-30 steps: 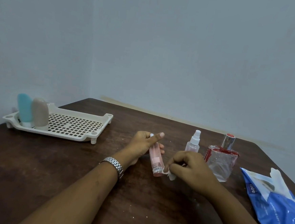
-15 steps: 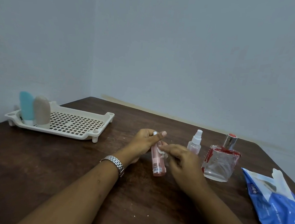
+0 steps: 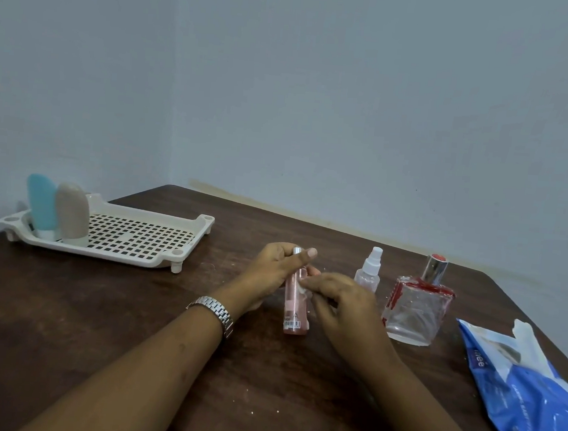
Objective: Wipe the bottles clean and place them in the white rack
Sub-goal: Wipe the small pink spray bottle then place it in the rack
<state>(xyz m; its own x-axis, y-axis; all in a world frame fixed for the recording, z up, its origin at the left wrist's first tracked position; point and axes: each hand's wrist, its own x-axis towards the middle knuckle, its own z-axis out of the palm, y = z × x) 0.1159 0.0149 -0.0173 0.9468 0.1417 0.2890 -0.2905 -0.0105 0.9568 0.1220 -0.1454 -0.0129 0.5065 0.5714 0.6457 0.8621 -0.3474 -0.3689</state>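
Mid-table [image 3: 97, 319] left hand [image 3: 271, 268] holds bottle [image 3: 294, 304]; rack [image 3: 113, 255] hugs edge.

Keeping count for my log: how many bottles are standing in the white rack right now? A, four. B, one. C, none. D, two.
D: a blue bottle and a beige bottle stand side by side at the left end of the white rack.

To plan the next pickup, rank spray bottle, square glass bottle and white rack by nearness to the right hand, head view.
1. Clear spray bottle, just behind the right hand.
2. Square glass bottle, to its right.
3. White rack, far left.
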